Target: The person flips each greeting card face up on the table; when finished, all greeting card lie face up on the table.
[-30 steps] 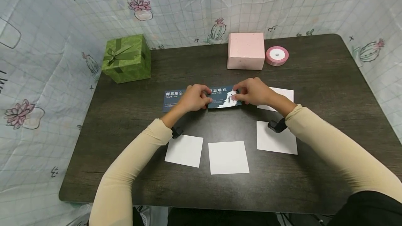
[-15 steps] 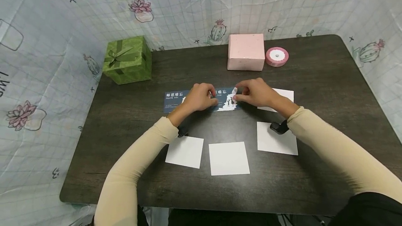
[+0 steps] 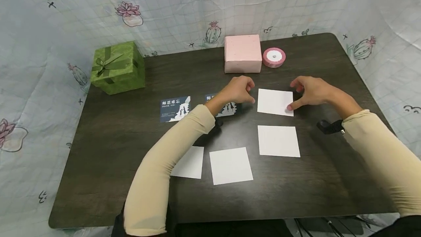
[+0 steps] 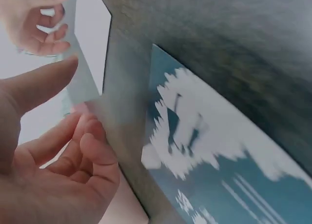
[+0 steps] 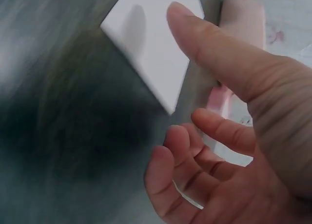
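A white card [image 3: 274, 100] lies flat between my two hands. My left hand [image 3: 239, 90] hovers off its left edge, thumb and fingers apart and holding nothing. At its right edge is my right hand [image 3: 310, 91], with the thumb over the card's side and the fingers loosely curved; the right wrist view shows the thumb above the white card [image 5: 151, 48]. Beneath my left wrist lies a dark blue printed card [image 3: 229, 109], partly hidden in the head view, its white figure scene visible as the blue card [image 4: 214, 151] in the left wrist view. A matching blue card [image 3: 169, 112] lies further left.
More white cards lie nearer me: a right card [image 3: 279, 141], a middle card [image 3: 231, 166] and a left card [image 3: 192, 162] partly under my sleeve. Along the back stand a green gift box [image 3: 115, 69], a pink box [image 3: 243, 54] and a pink ribbon roll [image 3: 274, 57].
Both hands have left the second blue card and moved right to either side of the back white card. The blue card stays on the table, and the head view has shifted.
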Motion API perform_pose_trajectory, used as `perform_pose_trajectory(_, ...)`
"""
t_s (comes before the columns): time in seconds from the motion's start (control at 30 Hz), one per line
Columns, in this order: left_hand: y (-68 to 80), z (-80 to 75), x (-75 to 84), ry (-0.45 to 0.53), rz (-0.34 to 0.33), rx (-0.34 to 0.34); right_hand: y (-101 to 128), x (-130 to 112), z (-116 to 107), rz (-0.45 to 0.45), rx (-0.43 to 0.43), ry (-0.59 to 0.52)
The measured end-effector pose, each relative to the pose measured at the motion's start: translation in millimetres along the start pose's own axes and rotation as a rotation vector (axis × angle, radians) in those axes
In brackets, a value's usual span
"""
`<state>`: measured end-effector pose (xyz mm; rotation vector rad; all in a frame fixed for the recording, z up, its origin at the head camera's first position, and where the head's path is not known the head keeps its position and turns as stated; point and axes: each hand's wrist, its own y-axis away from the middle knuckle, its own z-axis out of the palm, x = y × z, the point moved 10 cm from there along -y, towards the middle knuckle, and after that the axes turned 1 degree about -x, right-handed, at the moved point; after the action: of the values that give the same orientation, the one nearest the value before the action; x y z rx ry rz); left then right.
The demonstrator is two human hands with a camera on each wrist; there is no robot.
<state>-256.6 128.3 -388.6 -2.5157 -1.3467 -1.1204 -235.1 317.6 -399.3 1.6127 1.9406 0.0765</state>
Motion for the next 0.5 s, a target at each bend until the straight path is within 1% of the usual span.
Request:
perform_pose_trajectory(0.07,-11.6,6.8,1.3,-0.06,-0.017,-0.028,-0.6,7.4,4.9,0.025,-0.023,-0.015)
perform_pose_trajectory(0.13,-22.0,14.3,2.0,-0.115,-0.038,-0.063,-1.5,10.8,9.1,0.031,-0.039,-0.02)
perform_pose_trajectory(0.23,-33.5,23.8,1.8,-0.164,-0.08,-0.106,-2.7,10.8,13.1,0.03,-0.053,-0.025)
perform_pose_trajectory(0.33,-41.0,30.1,3.3,-0.181,-0.105,-0.129,-3.1,8.5,13.2,0.022,-0.049,-0.01)
perform_pose_trajectory(0.5,-47.5,40.2,10.6,-0.202,-0.114,-0.163,-1.6,8.4,12.0,0.004,-0.036,0.006)
